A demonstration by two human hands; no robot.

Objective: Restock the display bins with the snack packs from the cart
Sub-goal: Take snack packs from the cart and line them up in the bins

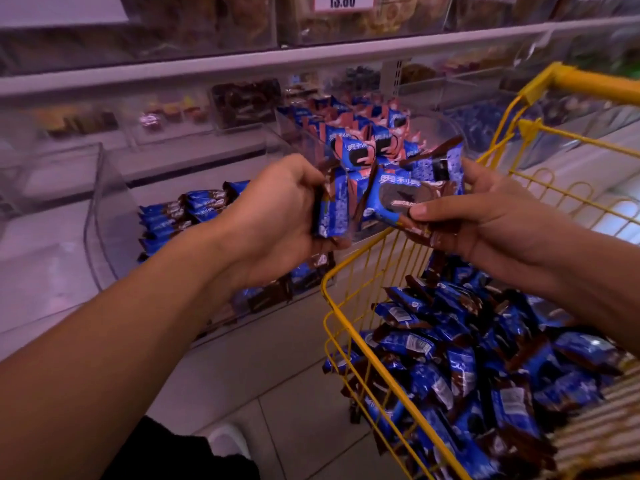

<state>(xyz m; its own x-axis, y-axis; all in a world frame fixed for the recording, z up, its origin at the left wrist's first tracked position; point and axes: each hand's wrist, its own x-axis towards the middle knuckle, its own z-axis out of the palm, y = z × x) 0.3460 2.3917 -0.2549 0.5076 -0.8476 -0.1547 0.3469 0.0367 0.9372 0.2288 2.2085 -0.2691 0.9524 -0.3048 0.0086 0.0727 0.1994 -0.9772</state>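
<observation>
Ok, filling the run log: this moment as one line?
left hand: grips snack packs | right hand: grips snack pack | both over cart edge, before display bin | bin part-filled

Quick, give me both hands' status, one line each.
Left hand: closed around a bunch of blue snack packs.
Right hand: pinching more packs, thumb on top.

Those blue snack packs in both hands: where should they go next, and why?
Probably down into the lower clear bin. The left hand and right hand each grip blue-and-brown packs; that bin's matching row leaves bare space, while the pink-trimmed bin behind looks full.
</observation>
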